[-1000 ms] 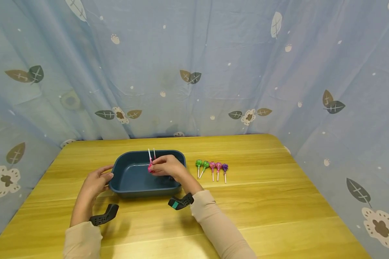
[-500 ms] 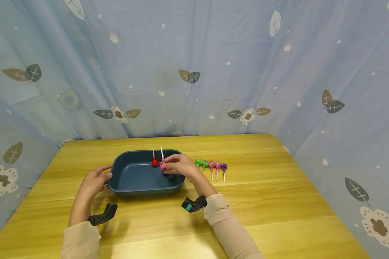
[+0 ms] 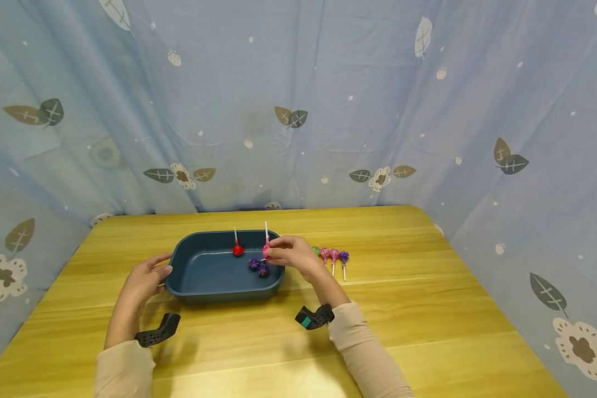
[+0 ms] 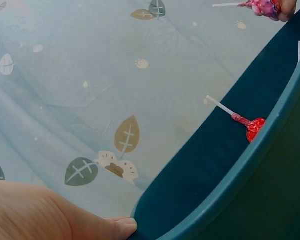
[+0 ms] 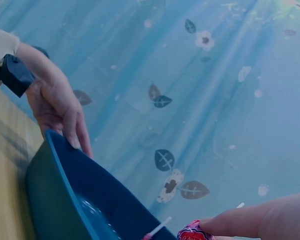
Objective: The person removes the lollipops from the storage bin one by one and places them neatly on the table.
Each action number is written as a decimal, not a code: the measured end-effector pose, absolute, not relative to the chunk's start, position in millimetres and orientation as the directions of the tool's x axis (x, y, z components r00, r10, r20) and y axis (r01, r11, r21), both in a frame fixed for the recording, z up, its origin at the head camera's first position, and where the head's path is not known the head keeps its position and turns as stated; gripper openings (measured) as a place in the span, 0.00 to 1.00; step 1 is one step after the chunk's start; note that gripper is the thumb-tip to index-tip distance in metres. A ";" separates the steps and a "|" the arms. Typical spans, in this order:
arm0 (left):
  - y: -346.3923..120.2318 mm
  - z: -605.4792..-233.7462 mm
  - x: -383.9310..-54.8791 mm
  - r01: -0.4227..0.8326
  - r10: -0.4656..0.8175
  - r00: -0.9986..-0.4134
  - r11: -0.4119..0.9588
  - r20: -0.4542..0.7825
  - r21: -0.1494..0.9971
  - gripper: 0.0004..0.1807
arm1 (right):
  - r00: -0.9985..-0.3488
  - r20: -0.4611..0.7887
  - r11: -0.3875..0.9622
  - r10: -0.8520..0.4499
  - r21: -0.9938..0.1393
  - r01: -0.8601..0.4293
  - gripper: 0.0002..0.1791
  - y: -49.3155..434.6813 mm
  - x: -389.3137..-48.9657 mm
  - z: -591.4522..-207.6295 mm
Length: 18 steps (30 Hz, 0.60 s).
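Note:
A dark blue plastic box (image 3: 219, 297) stands on the table. My left hand (image 3: 146, 278) grips the left end of its rim, the thumb (image 4: 124, 227) lying right at the edge. Between thumb and fingertips of my right hand (image 3: 298, 257) is a pink lollipop (image 3: 266, 251), head down with its white stick pointing up, over the right end of the box. A red lollipop (image 3: 237, 250) leans against the back wall inside. Purple lollipops (image 3: 263, 270) lie in the right part of the box, below the right hand.
Right of the box, a row of lollipops lies on the wooden table (image 3: 418, 309): green (image 3: 315, 251), pink (image 3: 334, 254) and purple (image 3: 344, 256). The right forearm partly covers this row. A patterned blue curtain (image 3: 323, 99) hangs behind the table.
My right hand has moved right with the pink lollipop, from the middle of the box to its right end. The red and purple lollipops inside have come into view. The left hand stays put.

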<state>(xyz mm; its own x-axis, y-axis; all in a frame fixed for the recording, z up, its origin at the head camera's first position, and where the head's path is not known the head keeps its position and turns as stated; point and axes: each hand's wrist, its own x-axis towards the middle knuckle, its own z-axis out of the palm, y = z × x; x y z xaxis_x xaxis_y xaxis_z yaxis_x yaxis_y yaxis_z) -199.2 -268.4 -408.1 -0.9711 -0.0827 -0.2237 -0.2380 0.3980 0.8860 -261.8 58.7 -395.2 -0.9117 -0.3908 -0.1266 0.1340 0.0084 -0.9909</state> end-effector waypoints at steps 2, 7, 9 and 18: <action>-268.2 -408.1 -199.3 -0.237 -0.081 -0.971 0.396 -0.223 0.887 0.29 | -0.919 -0.124 0.001 -0.374 -0.991 0.134 0.16 64.7 -262.4 -395.1; -267.8 -407.7 -199.3 -0.228 -0.073 -0.973 0.392 -0.217 0.891 0.29 | -0.930 -0.120 -0.013 -0.349 -0.991 0.132 0.16 79.7 -262.7 -395.4; -267.6 -407.3 -199.0 -0.224 -0.071 -0.974 0.391 -0.213 0.893 0.29 | -0.932 -0.118 -0.018 -0.342 -0.991 0.132 0.16 85.1 -262.7 -396.2; -267.4 -407.9 -196.8 -0.218 -0.077 -0.976 0.391 -0.204 0.894 0.28 | -0.937 -0.124 -0.035 -0.326 -0.989 0.143 0.17 101.4 -264.5 -403.7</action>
